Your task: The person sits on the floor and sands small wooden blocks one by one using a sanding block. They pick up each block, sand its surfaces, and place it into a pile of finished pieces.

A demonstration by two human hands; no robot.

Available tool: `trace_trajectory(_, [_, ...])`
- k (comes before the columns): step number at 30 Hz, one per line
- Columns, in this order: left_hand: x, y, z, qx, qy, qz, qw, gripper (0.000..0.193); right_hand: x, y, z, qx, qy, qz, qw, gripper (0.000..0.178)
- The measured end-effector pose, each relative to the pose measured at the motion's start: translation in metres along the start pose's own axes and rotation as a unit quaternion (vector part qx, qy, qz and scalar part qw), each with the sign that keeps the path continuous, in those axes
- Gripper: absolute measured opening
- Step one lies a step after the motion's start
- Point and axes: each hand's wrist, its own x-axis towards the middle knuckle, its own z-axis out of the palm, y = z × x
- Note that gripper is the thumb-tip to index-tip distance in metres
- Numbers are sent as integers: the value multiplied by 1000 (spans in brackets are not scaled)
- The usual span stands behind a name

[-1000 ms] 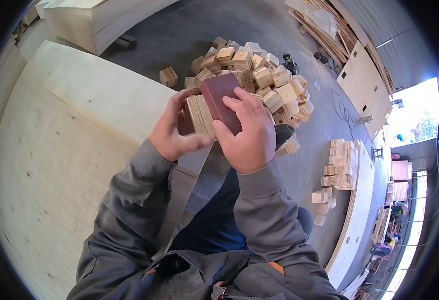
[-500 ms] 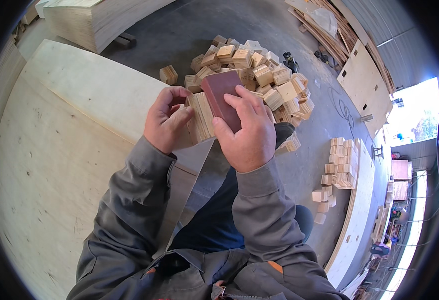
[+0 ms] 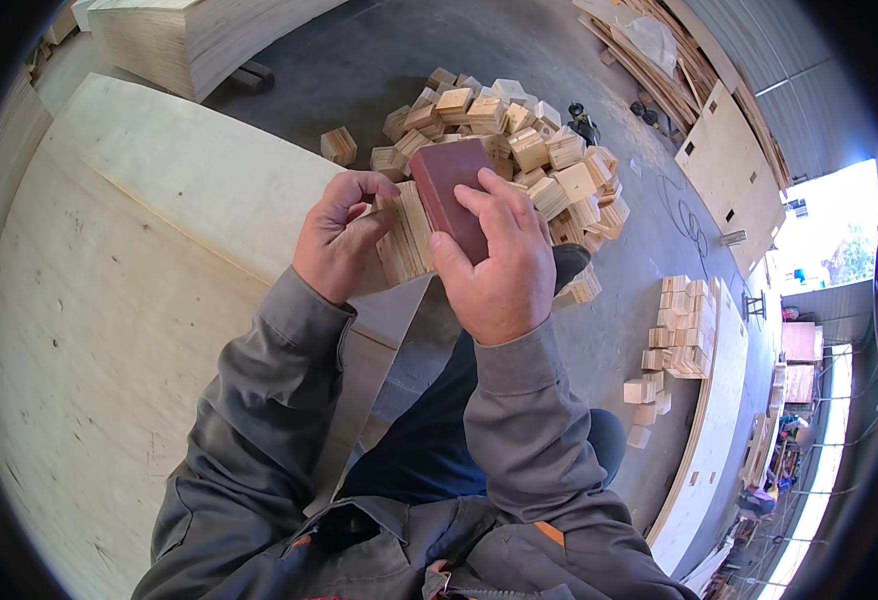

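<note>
Since a second ago, the left hand [image 3: 334,245] has drawn its outstretched thumb in toward the forefinger, and the smooth, dark red block [image 3: 451,185] has edged slightly up and to the right. Left fingers are curled at the near-left side of a layered plywood block [image 3: 399,245]; whether they pinch it cannot be told. Spread over the red block's flat face, the right hand [image 3: 504,270] grips it, thumb on the near edge, against the striped plywood piece. Left lies a pale, grained plywood sheet [image 3: 159,230]; beyond, chunky laminated blocks [image 3: 529,150] heap on grey, smooth floor [image 3: 619,300].
</note>
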Motion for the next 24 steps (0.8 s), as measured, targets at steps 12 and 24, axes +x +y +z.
trace_trajectory(12, [-3, 5, 5, 12, 12, 28, 999, 21, -2, -1, -1, 3, -3, 4, 1000, 50])
trace_trajectory(24, [-6, 13, 3, 36, 6, -20, 999, 92, -1, -2, -2, -5, -5, 6, 1000, 49])
